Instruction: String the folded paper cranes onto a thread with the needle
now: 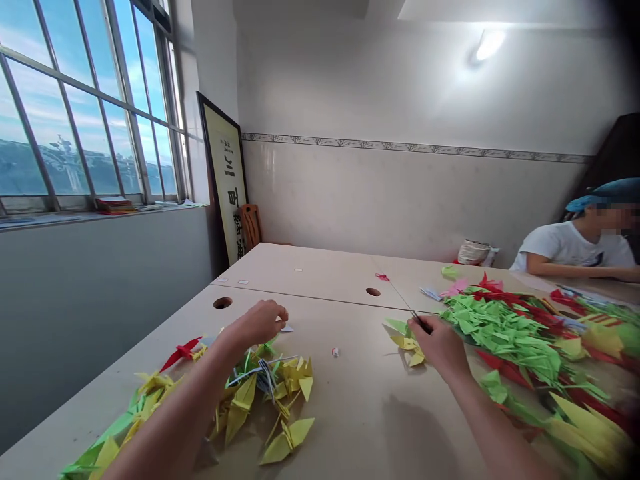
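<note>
My left hand (pixel 261 323) is closed, fingers curled down, above a pile of folded paper cranes (pixel 243 403) in yellow, green and red. A pale paper tip (pixel 287 328) shows beside its fingertips; whatever they pinch is hidden. On the right, my right hand (pixel 439 341) grips a thin dark needle-like tool (pixel 416 316). From there a thread (pixel 399 293) runs away to a small pink-red piece (pixel 383 277) on the table. Just left of that hand are yellow and green paper cranes (pixel 410 350), partly covered by the fingers.
A large heap of green paper cranes (pixel 505 330), mixed with red and yellow ones, covers the table's right side. Two round holes (pixel 223 303) pierce the tabletop (pixel 345 407). A small red-white scrap (pixel 335 352) lies mid-table. Another person (pixel 575 247) sits at the far right.
</note>
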Available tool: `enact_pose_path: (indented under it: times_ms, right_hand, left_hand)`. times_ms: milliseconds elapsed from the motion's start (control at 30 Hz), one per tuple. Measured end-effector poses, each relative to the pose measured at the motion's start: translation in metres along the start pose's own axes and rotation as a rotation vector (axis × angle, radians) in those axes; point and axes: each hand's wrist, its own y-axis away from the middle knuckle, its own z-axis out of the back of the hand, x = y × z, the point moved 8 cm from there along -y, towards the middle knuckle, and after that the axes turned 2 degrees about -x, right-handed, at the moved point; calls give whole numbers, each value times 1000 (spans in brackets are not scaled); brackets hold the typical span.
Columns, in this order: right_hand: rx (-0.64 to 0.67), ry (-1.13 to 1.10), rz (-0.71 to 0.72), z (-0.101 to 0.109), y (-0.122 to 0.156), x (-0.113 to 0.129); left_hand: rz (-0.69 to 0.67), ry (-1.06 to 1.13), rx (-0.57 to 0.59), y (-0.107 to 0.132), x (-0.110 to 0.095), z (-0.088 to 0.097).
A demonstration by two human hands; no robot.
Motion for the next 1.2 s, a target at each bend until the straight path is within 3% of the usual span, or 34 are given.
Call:
enact_pose_path:
  times_ms: [133,233,300,400,467,567,633,733,933,1200]
  right_hand:
    - [30,-60,49,0,7,20]
    - [63,-112,74,-2,13,31]
    - [92,-157,86,-5,18,39]
    - [159,-261,101,-7,28,56]
    - [226,-346,114,-7,38,72]
    - [384,-589,126,-5,58,104]
    - [458,-774,111,2,71,122]
    - [495,-885,115,13,84,141]
    - [514,-866,156,21,91,148]
    - [512,-841,202,17,92,149]
  left_hand:
    - [21,-33,16,-6,-1,-29]
    - [50,-46,34,-8,8,-40]
    - [55,-35,26,-8,11,-37]
    - [45,-13,-52,-9,2,-17]
    - [14,171,-181,-8,-15,4]
    - [16,844,-327,0,-38,24]
    - [43,1274,-282,6,-56,21]
    - [25,1642,-158,16,-83,14]
    - [-26,1776,-47,22,-102,10]
    - [-44,1765,-41,23,-104,12]
